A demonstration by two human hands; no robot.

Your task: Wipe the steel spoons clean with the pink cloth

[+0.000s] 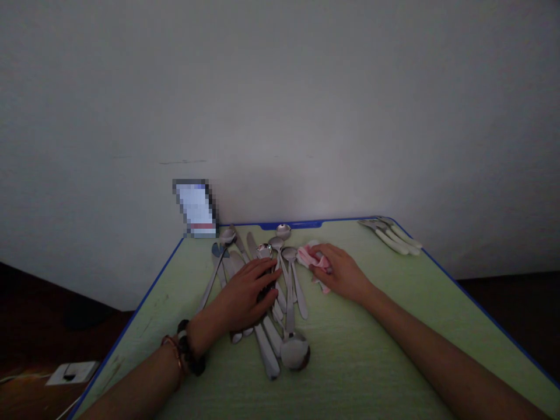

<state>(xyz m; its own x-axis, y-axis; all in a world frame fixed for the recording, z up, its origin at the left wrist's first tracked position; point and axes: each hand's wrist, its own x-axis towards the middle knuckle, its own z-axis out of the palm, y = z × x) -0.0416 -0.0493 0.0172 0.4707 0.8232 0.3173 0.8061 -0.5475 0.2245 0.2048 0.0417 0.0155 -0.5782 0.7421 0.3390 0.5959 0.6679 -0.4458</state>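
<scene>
Several metal spoons and knives lie in a loose pile on a green table (350,361) with a blue rim. Over the middle of this pile is my left hand (250,287), its fingers apart and slightly bent, with the thumb away from them. What lies under the palm is hidden. A pink and white cloth (315,259) is bunched in my right hand (341,269), just right of the pile. One large round spoon (295,352) points its bowl toward me. Near the wall, a small spoon (283,231) lies at the pile's far end.
At the far right corner lie several forks (390,236) with pale handles. A phone with a blurred screen (196,209) leans against the wall (306,116) at the far left corner. A white power strip (72,373) is on the floor at left.
</scene>
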